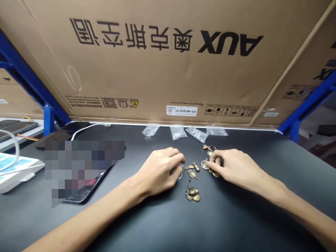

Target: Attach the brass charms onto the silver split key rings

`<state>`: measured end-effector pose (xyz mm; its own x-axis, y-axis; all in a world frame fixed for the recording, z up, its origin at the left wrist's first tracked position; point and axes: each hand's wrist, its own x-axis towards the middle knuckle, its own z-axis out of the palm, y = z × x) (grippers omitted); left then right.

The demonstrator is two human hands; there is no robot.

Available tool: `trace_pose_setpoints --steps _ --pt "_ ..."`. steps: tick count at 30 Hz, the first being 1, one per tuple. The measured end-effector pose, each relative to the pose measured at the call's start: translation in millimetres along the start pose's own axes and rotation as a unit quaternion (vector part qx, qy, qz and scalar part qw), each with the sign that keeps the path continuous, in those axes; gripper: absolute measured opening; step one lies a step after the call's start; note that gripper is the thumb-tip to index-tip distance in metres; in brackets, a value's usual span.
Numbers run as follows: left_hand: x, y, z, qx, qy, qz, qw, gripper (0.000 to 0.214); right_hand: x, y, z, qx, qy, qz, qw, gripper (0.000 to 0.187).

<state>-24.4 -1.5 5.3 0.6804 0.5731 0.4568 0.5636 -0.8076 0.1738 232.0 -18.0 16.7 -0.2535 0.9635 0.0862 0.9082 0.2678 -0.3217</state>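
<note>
Several small brass charms on key rings lie on the black table [168, 224]. My left hand [160, 171] rests on the table with fingers curled, pinching a metal ring [180, 175] beside a brass charm cluster [192, 169]. My right hand [231, 166] has its fingers closed on a key ring with charms [206, 164]. Another charm set [209, 149] lies just beyond it, and one more brass charm pair [193, 194] lies nearer me between the hands.
Several small clear plastic bags [178, 131] lie along the table's far edge under a large cardboard box [168, 59]. A dark tablet [84, 190] with a white cable [86, 127] lies at the left. Blue shelf posts [48, 119] stand at both sides.
</note>
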Motion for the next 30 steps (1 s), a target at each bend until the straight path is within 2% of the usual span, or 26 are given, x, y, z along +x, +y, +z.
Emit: trace_pose_setpoints --steps 4,8,12,15,18,21,24,27,30 --pt "-0.5 0.4 1.0 -0.01 -0.004 -0.009 1.0 0.018 0.2 -0.3 1.2 0.048 -0.018 -0.021 0.998 0.031" --pt "1.2 7.6 1.9 -0.087 0.039 -0.055 0.994 0.021 0.4 -1.5 -9.2 0.083 0.012 -0.052 0.995 0.027" --pt "5.4 19.9 0.8 -0.196 0.064 -0.112 0.972 0.029 -5.3 -12.7 -16.1 0.134 0.029 -0.124 0.983 0.022" --pt "8.6 27.0 -2.0 -0.263 0.043 -0.141 0.953 0.024 -9.9 -22.1 -13.1 0.171 0.021 -0.163 0.971 0.019" --pt "10.8 30.3 -4.9 -0.337 0.019 -0.19 0.922 0.021 -11.4 -26.8 -7.0 0.215 0.042 -0.141 0.965 0.022" --pt "11.5 30.6 -5.6 -0.446 -0.001 -0.252 0.859 0.023 -11.6 -28.5 -1.5 0.25 0.069 -0.103 0.96 0.024" --pt "10.9 30.2 -3.7 -0.523 -0.001 -0.263 0.811 0.023 -13.4 -31.7 3.6 0.263 0.062 -0.099 0.958 0.027" --pt "10.1 31.0 -1.7 -0.542 0.0 -0.261 0.799 0.021 -15.7 -36.2 8.9 0.269 0.058 -0.097 0.957 0.029" --pt "10.2 32.4 -1.5 -0.539 0.003 -0.266 0.799 0.021 -15.8 -38.7 12.7 0.284 0.05 -0.092 0.953 0.026"
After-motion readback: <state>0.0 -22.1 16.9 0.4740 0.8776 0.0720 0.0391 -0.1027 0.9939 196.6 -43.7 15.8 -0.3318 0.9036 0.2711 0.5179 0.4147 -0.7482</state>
